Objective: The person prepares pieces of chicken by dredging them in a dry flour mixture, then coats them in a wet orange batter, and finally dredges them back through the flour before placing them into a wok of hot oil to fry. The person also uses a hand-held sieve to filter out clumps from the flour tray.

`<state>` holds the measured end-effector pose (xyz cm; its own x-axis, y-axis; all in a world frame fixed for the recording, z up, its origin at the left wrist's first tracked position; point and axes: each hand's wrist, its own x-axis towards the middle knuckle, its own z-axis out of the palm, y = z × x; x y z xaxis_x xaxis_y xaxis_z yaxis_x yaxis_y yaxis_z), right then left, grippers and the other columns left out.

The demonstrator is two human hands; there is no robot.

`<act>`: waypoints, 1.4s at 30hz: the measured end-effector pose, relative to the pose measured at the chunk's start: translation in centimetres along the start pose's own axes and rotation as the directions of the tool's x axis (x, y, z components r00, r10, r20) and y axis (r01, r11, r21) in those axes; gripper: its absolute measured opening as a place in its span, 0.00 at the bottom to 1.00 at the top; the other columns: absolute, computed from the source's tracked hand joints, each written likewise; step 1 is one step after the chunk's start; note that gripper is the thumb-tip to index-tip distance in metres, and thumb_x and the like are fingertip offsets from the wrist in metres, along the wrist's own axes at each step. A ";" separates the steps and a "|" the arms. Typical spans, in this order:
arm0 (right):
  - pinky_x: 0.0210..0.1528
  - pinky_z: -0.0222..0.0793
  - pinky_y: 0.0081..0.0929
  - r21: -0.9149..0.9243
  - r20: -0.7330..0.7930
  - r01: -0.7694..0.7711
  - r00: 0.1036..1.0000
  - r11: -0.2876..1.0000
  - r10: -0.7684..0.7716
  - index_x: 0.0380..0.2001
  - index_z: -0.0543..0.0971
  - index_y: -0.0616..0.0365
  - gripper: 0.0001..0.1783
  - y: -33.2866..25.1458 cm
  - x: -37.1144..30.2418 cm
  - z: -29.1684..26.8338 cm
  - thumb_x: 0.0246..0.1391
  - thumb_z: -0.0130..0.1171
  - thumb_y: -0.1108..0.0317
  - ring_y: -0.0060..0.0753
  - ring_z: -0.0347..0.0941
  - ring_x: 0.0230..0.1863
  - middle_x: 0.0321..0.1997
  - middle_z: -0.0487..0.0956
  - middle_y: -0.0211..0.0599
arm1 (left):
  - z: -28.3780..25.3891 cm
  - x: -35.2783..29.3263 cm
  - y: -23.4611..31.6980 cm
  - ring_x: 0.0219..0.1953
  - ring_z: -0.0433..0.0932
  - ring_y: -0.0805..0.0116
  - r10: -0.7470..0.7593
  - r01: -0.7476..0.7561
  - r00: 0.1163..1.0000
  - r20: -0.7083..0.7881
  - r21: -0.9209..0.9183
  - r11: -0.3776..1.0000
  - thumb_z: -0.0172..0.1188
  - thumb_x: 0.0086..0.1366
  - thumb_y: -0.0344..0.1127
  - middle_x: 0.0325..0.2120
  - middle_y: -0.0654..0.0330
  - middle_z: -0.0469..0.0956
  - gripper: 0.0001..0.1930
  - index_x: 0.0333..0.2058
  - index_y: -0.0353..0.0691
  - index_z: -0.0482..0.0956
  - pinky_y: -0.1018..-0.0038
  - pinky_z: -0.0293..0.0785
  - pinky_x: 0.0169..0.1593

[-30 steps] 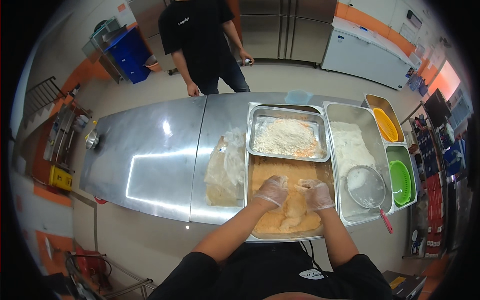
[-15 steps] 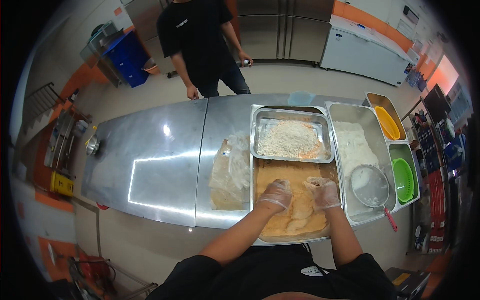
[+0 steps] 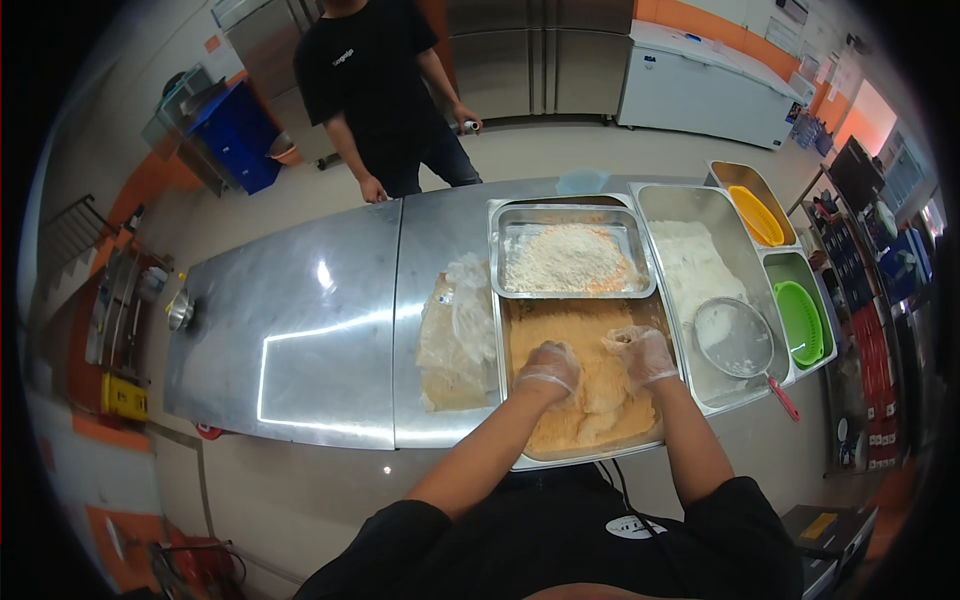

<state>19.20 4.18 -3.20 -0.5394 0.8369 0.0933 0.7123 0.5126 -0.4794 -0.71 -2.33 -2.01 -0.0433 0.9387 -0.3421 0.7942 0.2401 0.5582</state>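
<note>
My two hands, in clear plastic gloves, are over a deep metal pan [image 3: 657,440] with a bed of fine orange-tan crumbs [image 3: 540,325]. My left hand [image 3: 550,367] is closed, its fingers curled down at the crumbs; what they hold, if anything, is hidden. My right hand [image 3: 645,353] is also closed, fingertips curled inward and dusted with crumbs; I cannot make out what is in it. Between and below the hands, paler coated lumps [image 3: 598,410] lie partly covered by the crumbs. A shallower metal tray [image 3: 575,294] of whitish flour mix rests across the pan's far end.
On the right, a long metal pan [image 3: 690,368] holds white flour and a red-handled sieve [image 3: 735,338]. Beyond it are an orange basket [image 3: 757,215] and a green basket [image 3: 800,322]. A plastic bag [image 3: 455,345] lies left of the crumbs. Across the table stands a person [image 3: 375,90].
The whole view has shifted slightly. My hands stay over the crumbs; the left fingers look more curled, and the right hand is slightly farther up the pan.
</note>
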 end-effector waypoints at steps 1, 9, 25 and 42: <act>0.39 0.72 0.31 0.003 -0.005 -0.007 1.000 1.000 0.007 0.32 0.83 0.55 0.07 0.5 0.0 0.4 0.48 0.60 0.71 0.41 0.78 0.35 0.34 0.83 0.40 | -0.2 -0.3 0.1 0.50 0.74 0.46 -0.006 0.006 1.000 0.008 0.016 1.000 0.46 0.61 0.38 0.46 0.42 0.75 0.17 0.42 0.36 0.79 0.61 0.71 0.53; 0.29 0.68 0.29 0.346 -0.087 -0.221 0.960 0.912 0.266 0.26 0.81 0.58 0.06 -0.5 0.0 -0.1 0.46 0.64 0.67 0.38 0.71 0.24 0.25 0.79 0.45 | -1.2 -1.1 1.2 0.51 0.75 0.51 -0.008 -0.045 0.978 0.208 0.249 0.968 0.47 0.60 0.38 0.48 0.45 0.75 0.18 0.42 0.37 0.80 0.63 0.71 0.53; 0.35 0.69 0.32 0.198 -0.114 -0.139 0.980 0.970 0.164 0.27 0.81 0.60 0.12 0.6 -0.4 0.3 0.46 0.65 0.61 0.40 0.76 0.31 0.30 0.80 0.48 | 1.4 0.9 -1.4 0.52 0.73 0.49 0.139 -0.194 0.967 0.215 0.261 0.945 0.44 0.62 0.50 0.47 0.45 0.75 0.23 0.45 0.41 0.78 0.63 0.67 0.54; 0.39 0.69 0.31 -0.571 0.127 0.161 0.986 0.805 -0.107 0.31 0.82 0.57 0.09 2.0 -0.8 1.2 0.51 0.61 0.63 0.36 0.73 0.31 0.28 0.79 0.41 | 3.4 2.2 -2.9 0.52 0.72 0.50 0.247 -0.389 0.899 0.361 0.402 0.829 0.40 0.65 0.46 0.49 0.48 0.74 0.21 0.44 0.44 0.79 0.62 0.68 0.55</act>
<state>20.50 4.28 -5.25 -0.6650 0.7462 0.0327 0.7433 0.6569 0.1267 -1.05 -1.79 -7.00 0.3759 0.8139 -0.4430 0.9189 -0.2657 0.2915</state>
